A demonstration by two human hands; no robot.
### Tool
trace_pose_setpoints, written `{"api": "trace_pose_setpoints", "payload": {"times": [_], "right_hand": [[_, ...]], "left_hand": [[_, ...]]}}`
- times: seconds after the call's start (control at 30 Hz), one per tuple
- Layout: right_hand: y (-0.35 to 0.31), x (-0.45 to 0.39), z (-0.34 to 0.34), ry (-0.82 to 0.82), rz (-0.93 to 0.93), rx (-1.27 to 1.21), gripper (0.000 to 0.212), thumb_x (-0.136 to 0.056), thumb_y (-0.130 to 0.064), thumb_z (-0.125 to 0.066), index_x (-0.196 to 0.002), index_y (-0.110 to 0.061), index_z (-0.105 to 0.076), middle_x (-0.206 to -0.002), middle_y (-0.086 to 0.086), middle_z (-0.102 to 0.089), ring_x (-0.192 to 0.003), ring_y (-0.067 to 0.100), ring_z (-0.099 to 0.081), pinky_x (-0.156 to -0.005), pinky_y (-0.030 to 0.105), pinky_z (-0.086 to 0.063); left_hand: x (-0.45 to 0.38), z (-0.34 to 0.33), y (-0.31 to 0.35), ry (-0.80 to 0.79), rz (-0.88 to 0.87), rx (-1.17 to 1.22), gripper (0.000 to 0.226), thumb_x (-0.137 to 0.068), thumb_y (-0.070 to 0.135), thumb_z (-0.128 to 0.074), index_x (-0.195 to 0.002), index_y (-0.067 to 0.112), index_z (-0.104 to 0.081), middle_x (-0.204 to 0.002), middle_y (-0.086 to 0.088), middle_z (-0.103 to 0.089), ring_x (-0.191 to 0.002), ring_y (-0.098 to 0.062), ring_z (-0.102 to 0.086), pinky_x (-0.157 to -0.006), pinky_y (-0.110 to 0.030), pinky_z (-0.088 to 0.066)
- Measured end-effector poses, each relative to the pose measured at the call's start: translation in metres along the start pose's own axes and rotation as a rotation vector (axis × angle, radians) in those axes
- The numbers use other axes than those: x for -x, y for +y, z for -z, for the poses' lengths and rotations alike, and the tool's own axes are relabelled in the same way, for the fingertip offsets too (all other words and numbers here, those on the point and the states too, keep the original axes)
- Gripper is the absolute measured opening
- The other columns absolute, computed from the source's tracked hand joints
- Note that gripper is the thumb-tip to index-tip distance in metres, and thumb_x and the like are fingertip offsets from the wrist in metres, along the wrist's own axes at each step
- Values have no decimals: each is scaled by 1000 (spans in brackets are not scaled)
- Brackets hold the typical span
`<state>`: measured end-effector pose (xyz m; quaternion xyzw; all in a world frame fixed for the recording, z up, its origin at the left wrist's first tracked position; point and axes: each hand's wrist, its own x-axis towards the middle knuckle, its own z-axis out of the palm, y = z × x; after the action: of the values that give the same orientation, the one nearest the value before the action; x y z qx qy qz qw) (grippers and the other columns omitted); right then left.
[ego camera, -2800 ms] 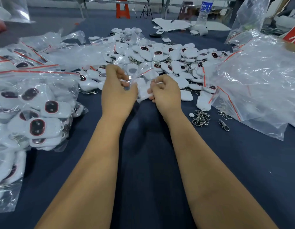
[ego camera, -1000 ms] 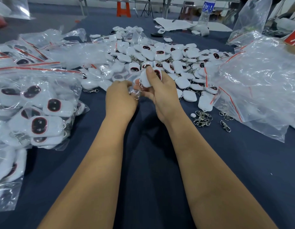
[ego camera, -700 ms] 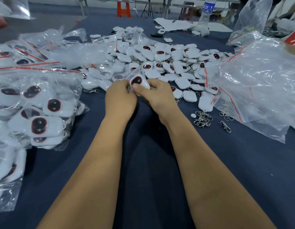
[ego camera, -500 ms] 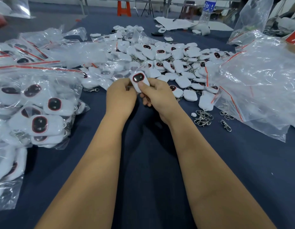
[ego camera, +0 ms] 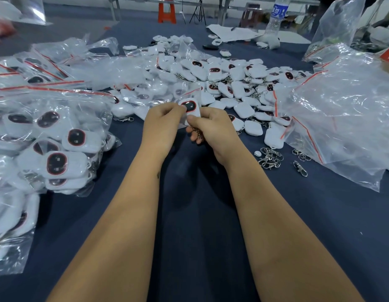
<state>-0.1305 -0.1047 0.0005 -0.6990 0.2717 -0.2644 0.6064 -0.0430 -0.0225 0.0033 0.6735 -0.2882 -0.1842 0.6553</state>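
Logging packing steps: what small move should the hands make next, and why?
Probably push the white rounded plastic fob with the dark red-rimmed face fully into the small clear plastic bag: left hand and right hand both pinch it, and its metal clasp hangs below.

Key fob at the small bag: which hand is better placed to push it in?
Right, probably. The right hand pinches the key fob at its near end, while the left hand grips the small bag.
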Motion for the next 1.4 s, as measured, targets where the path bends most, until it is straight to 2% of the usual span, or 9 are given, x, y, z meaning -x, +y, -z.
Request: {"api": "trace_pose_setpoints", "payload": {"times": [0.1,0.27,0.47,0.77,0.9,1.03,1.2,1.3,1.4], "right_hand": [[-1,1,1,-9,-9,-25,18,-95,-8,-56,-79,-14,-63,-63,4,-61,-48,13,-50,-46,21,-39],[-4,1,-1,-17,-22,-51,18,-93,-9,-55,-77,-13,-62,-64,6,-61,-49,15,-54,-49,25,-44],[-7,-1,-3,-9,-96,-179,22,-98,-15,-50,-77,-11,-55,-66,15,-62,-47,21,-59,-48,28,-47],[-6,2,-4,125,-45,-272,24,-87,-7,-51,-66,-10,-62,-63,10,-61,-51,19,-51,-49,27,-43],[-5,1,-3,108,-57,-242,24,-88,-8,-52,-67,-10,-63,-62,8,-62,-52,20,-54,-49,26,-46],[-4,-1,-3,68,-72,-253,21,-93,-9,-53,-74,-9,-62,-62,6,-64,-51,19,-55,-50,26,-46],[-2,-2,-4,75,-71,-235,22,-91,-6,-53,-69,-9,-57,-65,9,-59,-52,17,-49,-52,27,-43],[-2,-3,-4,85,-72,-211,23,-90,-6,-52,-68,-9,-57,-64,9,-60,-53,16,-49,-52,27,-44],[-1,-3,-5,102,-53,-217,21,-92,-10,-55,-72,-10,-63,-67,6,-62,-59,18,-53,-58,30,-49]], "left_hand": [[0,0,-1,-21,-26,-24,30,-89,21,-59,-74,-5,-57,-70,-7,-44,-65,-12,-40,-59,-25,-34],[-1,1,-1,-30,-22,14,32,-87,24,-59,-78,-7,-56,-75,-9,-47,-74,-18,-44,-73,-32,-37],[-1,2,-1,-34,-55,-17,28,-89,18,-58,-77,-7,-58,-71,-7,-47,-67,-14,-42,-61,-24,-36],[2,-1,3,-108,-20,-15,29,-75,30,-60,-74,2,-64,-64,-6,-48,-66,-19,-43,-68,-31,-36],[1,0,1,-74,-14,-20,19,-82,22,-63,-85,5,-70,-72,-3,-59,-68,-13,-50,-68,-27,-42],[-2,0,-2,-36,-15,-48,20,-87,17,-63,-87,-2,-68,-73,-7,-55,-68,-14,-48,-64,-24,-40],[-2,-2,-3,8,-51,-141,12,-87,15,-62,-82,8,-71,-62,10,-57,-51,2,-46,-51,-7,-36],[-2,-1,-3,24,-67,-161,12,-86,13,-62,-81,7,-71,-61,11,-59,-52,3,-49,-53,-6,-38],[-1,-1,-3,20,-89,-143,12,-87,19,-63,-81,18,-73,-65,13,-61,-63,-2,-54,-63,-12,-42]]}}
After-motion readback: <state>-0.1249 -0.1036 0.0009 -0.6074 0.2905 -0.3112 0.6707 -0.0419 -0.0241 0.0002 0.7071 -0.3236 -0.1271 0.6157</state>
